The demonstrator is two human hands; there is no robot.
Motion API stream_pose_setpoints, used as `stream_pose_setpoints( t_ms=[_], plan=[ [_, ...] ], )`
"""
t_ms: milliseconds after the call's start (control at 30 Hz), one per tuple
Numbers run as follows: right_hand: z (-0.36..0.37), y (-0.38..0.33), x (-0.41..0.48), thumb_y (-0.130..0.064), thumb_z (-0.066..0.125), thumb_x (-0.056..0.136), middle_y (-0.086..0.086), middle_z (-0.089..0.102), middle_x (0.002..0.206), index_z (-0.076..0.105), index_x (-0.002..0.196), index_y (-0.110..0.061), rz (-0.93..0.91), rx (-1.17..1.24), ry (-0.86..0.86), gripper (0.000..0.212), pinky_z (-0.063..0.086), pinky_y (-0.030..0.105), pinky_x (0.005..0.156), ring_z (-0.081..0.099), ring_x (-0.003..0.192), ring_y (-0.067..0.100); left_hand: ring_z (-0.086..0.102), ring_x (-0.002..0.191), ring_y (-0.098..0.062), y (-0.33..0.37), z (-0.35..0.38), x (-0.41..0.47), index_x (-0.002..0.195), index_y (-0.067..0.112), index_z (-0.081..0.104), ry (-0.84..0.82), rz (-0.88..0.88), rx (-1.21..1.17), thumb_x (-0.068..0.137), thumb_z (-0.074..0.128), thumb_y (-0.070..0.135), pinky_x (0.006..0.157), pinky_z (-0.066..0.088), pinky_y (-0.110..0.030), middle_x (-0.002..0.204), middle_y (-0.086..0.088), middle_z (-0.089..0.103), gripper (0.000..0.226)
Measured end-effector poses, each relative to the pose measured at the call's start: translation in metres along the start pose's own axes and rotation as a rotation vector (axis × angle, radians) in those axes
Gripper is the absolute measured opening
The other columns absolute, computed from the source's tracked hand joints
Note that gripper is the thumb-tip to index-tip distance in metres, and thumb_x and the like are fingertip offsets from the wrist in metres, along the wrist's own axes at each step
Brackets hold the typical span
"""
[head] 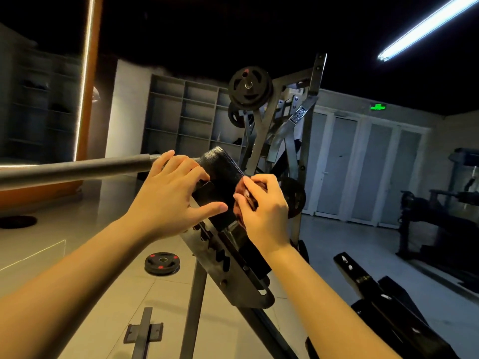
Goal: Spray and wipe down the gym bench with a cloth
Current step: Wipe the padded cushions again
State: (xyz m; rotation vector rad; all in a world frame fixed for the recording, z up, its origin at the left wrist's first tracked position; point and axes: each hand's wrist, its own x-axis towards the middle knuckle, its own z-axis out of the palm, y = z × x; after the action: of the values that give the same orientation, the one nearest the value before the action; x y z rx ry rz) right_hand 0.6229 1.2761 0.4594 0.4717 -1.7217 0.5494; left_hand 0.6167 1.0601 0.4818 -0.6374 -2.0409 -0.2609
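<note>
Dim gym; reddish cloth pinched by right hand against black bench pad, left hand straight-fingered alongside.

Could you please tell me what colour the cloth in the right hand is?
The cloth is dark red, clearest in the head view.

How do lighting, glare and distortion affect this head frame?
Head view: dim room, yet left hand and right hand are warmly lit; the ceiling tube light blows out; the black bench pad loses detail in shadow; the cloth reads dark red, slightly soft; wide-angle lens slants verticals near edges.
</note>
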Motion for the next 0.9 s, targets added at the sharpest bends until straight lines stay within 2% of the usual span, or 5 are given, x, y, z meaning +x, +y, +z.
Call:
stream_pose_setpoints(
  t_ms=[200,400,567,700,900],
  plan=[
    [-0.027,0.027,-0.047,-0.015,0.079,0.088,0.007,0.063,0.122,0.068,0.128,-0.006,-0.037,-0.093,-0.029,0.042,0.057,0.028,0.094,0.062,0.111,0.019,0.045,0.135,-0.019,-0.009,-0.002,0.002,0.123,0.032,0.063,0.013,0.024,0.000,0.083,0.022,0.094,0.127,0.007,-0.044,0.131,0.008,0.060,0.084],
    [-0.041,0.034,-0.075,-0.013,0.078,0.089,0.001,0.063,0.120,0.071,0.124,-0.010,0.183,-0.094,0.000,0.036,0.060,0.037,0.090,0.061,0.111,0.016,0.043,0.133,-0.021,-0.003,0.002,-0.002,0.123,0.028,0.062,0.021,0.038,0.010,0.087,0.024,0.090,0.127,0.011,-0.049,0.130,0.004,0.058,0.081],
    [-0.004,0.000,-0.012,-0.015,0.074,0.093,-0.002,0.062,0.121,0.072,0.125,-0.015,0.174,0.002,0.032,0.032,0.054,0.025,0.093,0.058,0.112,0.013,0.042,0.136,-0.021,-0.004,0.000,0.000,0.124,0.030,0.062,0.013,0.020,-0.003,0.084,0.024,0.093,0.126,0.005,-0.044,0.134,0.005,0.059,0.084],
    [-0.024,0.016,-0.047,-0.015,0.071,0.094,0.000,0.064,0.125,0.071,0.127,-0.012,0.060,-0.087,-0.028,0.032,0.044,0.013,0.097,0.056,0.114,0.010,0.044,0.133,-0.020,-0.009,-0.002,-0.001,0.124,0.029,0.063,0.029,0.042,-0.010,0.085,0.026,0.092,0.125,0.008,-0.044,0.130,0.005,0.060,0.083],
    [-0.055,0.041,-0.103,-0.008,0.075,0.090,0.003,0.065,0.117,0.072,0.122,-0.009,0.189,-0.200,0.002,0.033,0.056,0.027,0.090,0.059,0.107,0.013,0.043,0.133,-0.023,-0.004,0.001,-0.003,0.123,0.026,0.062,0.026,0.051,-0.006,0.086,0.027,0.090,0.126,0.005,-0.045,0.129,0.002,0.059,0.081]
  ],
)
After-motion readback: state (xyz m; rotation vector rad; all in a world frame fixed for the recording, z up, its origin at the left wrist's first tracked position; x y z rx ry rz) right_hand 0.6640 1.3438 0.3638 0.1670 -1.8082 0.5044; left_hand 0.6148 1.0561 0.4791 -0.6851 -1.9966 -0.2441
